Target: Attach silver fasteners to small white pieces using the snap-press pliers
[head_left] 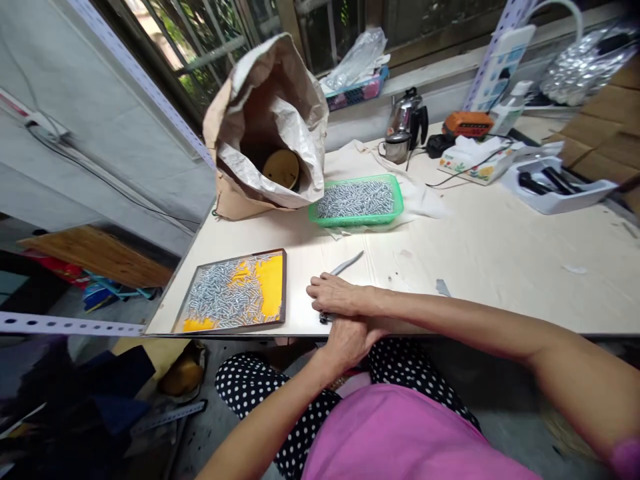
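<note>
My right hand [334, 295] rests on the front edge of the pale table [500, 267], knuckles up and fingers curled together over a small dark piece that pokes out beneath it. Just under it at the table's edge is my left hand [350, 341], its fingers hidden by the right hand. A thin grey metal strip [346, 265] lies just beyond my right hand. To the left lies a flat tray with a yellow bottom [273, 283], holding several small silver screws. Behind stands a green basket [397, 212] full of the same screws.
An open brown paper sack [270, 87] stands at the back left with a yellow tub inside. Further back right are a metal kettle [406, 123], an orange device [467, 123], a tissue box [475, 167] and a white holder [560, 190]. Clutter lies on the floor to the left.
</note>
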`<state>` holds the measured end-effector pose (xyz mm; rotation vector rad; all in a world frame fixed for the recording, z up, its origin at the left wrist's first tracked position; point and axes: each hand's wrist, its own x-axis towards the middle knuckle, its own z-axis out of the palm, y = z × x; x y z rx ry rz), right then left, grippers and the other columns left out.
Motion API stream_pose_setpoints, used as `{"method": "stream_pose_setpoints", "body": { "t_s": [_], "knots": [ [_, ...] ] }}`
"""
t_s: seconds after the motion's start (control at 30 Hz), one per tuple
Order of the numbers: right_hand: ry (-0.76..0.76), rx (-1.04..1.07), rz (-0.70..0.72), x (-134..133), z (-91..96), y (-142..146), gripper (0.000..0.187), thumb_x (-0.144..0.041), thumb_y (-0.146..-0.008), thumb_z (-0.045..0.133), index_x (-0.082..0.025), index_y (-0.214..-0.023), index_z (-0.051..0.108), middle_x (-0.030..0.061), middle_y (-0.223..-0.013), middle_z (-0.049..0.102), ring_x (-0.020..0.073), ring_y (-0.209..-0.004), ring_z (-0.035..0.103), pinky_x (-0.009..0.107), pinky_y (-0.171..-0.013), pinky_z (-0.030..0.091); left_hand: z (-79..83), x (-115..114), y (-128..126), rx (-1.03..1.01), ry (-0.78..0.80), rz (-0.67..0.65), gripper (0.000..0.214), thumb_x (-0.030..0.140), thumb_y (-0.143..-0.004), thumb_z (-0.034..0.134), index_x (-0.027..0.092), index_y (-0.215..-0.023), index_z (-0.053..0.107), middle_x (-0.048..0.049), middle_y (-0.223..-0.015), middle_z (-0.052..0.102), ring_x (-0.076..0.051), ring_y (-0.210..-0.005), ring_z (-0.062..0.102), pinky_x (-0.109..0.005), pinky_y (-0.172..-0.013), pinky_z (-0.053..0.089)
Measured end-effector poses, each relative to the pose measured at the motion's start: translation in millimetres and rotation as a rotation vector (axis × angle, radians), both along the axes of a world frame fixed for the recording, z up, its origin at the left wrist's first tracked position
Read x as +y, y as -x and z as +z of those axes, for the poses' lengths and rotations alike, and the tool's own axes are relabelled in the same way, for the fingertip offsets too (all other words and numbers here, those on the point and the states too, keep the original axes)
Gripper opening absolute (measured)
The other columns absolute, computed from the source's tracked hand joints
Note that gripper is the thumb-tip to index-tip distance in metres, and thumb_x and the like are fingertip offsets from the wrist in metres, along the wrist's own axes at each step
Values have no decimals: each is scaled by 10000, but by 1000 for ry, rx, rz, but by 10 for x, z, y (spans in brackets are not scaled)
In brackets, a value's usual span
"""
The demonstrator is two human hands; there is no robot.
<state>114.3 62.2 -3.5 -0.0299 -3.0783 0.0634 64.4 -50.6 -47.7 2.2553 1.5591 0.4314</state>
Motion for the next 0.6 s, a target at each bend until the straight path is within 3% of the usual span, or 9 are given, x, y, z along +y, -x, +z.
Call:
{"method": "stream_pose_setpoints", "body": {
  "t_s": [0.07, 0.13, 0.27, 0.33, 0.43, 0.5, 0.53, 0.6],
  "knots": [
    [25, 55, 55, 39, -67, 16, 141, -201, -905, 670, -195, -767, 698, 78, -957, 635, 234, -951, 460, 369, -775, 312, -4, -13, 21, 13, 17, 18, 604, 536, -981, 523, 130, -1427, 524, -197, -1385, 627, -381, -1350, 537, -564, -1137, 413],
    [159, 106, 110, 80, -112, -14, 154, -159, -904, 642, -196, -759, 681, 72, -915, 636, 229, -953, 468, 376, -827, 324, -3, -20, 29, 28, 39, 44, 622, 565, -976, 516, 110, -1398, 555, -208, -1360, 641, -387, -1329, 553, -556, -1125, 425],
    [871, 205, 90, 25, -164, -65, 93, -203, -867, 656, -254, -822, 719, 78, -835, 638, 273, -980, 521, 419, -882, 372, -1, -24, -7, -21, 55, 31, 598, 514, -995, 496, 147, -1468, 503, -169, -1422, 608, -355, -1363, 524, -506, -1143, 416],
    [1012, 245, 81, -9, -124, -45, 123, -263, -866, 653, -300, -942, 743, 82, -850, 649, 299, -980, 547, 441, -851, 416, 7, -23, -15, -52, 47, 3, 589, 467, -1006, 486, 176, -1516, 445, -147, -1460, 580, -332, -1376, 511, -482, -1146, 416],
    [812, 383, 63, 154, 119, -36, 178, -271, -932, 552, -265, -986, 721, 72, -886, 656, 260, -923, 565, 435, -850, 447, 67, 18, 126, -69, -32, -36, 564, 442, -994, 524, 184, -1493, 468, -149, -1446, 583, -310, -1335, 538, -458, -1112, 449],
    [593, 599, -59, 465, 375, -117, 226, -265, -990, 478, -194, -990, 693, 81, -909, 655, 216, -893, 568, 399, -844, 466, 171, 114, 399, -50, -159, 37, 421, 374, -1001, 524, 189, -1375, 579, -145, -1373, 622, -280, -1254, 583, -426, -1059, 483],
    [477, 712, -146, 669, 505, -192, 233, -270, -1004, 471, -176, -1016, 683, 85, -920, 657, 206, -885, 574, 380, -827, 479, 245, 188, 593, -20, -232, 133, 335, 325, -1009, 503, 189, -1283, 639, -143, -1317, 646, -265, -1202, 603, -409, -1027, 494],
    [283, 843, -348, 1104, 711, -392, 228, -269, -1009, 485, -165, -1083, 674, 91, -953, 658, 205, -887, 593, 377, -828, 498, 420, 371, 1056, 114, -324, 466, 284, 248, -1021, 446, 189, -1076, 718, -127, -1090, 700, -247, -1031, 631, -386, -928, 506]
  ]
}}
